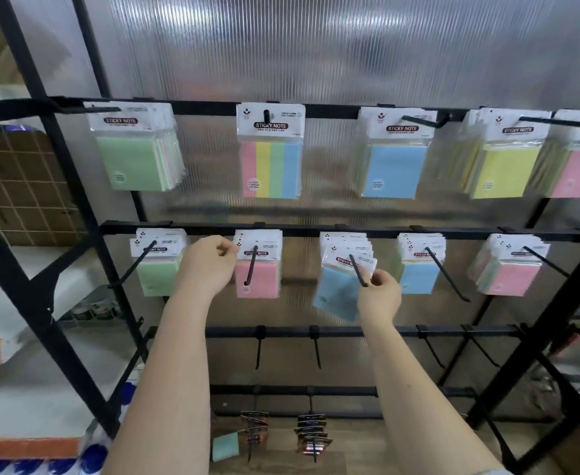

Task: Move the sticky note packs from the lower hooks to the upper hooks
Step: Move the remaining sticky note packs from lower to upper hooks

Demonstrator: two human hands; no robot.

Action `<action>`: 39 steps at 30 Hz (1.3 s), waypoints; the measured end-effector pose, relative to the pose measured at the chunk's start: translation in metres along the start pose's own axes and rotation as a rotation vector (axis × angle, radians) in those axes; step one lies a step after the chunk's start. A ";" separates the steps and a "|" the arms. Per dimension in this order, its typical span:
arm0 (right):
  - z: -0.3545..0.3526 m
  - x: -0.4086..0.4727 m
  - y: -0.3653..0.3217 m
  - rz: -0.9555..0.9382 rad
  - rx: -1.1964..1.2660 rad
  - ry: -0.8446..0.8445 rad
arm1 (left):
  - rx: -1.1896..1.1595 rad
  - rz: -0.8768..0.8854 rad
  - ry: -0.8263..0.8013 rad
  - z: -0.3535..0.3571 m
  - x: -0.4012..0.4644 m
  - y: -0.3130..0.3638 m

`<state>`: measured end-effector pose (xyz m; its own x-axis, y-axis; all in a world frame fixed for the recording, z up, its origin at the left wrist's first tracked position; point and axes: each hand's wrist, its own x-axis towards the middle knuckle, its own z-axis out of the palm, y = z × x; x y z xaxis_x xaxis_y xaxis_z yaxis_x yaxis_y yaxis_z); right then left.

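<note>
Sticky note packs hang in two rows on a black rack. On the lower row, my left hand (209, 260) pinches the left edge of the pink pack (257, 272) on its hook. My right hand (381, 289) pinches the header corner of a tilted blue pack (338, 291), which is slid out to the tip of its hook (359, 270). More packs hang behind it. The upper row holds a green pack (134, 159), a striped pack (269, 166), a blue pack (395, 168) and a yellow pack (506, 169).
The lower row also carries a green pack (156, 272), another blue pack (419, 272) and a pink pack (509, 277). Bare hooks (258, 347) stick out below. Dark packs (311, 437) hang on the lowest bar. A cardboard box (14, 186) stands on the left.
</note>
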<state>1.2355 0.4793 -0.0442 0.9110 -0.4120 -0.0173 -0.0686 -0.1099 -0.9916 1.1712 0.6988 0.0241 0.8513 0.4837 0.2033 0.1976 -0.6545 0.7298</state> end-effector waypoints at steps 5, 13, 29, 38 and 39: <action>-0.004 -0.008 -0.004 0.016 0.036 -0.073 | 0.014 0.007 -0.028 0.003 -0.004 -0.004; -0.016 -0.031 -0.002 -0.046 0.037 0.037 | -0.073 -0.077 -0.054 0.028 0.003 -0.018; -0.050 -0.067 -0.031 -0.133 -0.133 0.223 | -0.199 -0.209 -0.118 0.067 0.026 -0.032; -0.054 -0.069 -0.038 -0.142 -0.064 0.249 | -0.397 -0.226 -0.141 0.076 0.020 -0.045; -0.054 -0.070 -0.040 -0.143 -0.056 0.246 | -0.419 -0.226 -0.152 0.077 0.021 -0.047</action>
<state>1.1529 0.4637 0.0031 0.7873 -0.5952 0.1610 0.0251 -0.2300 -0.9729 1.2173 0.6953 -0.0561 0.8769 0.4763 -0.0649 0.1996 -0.2380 0.9506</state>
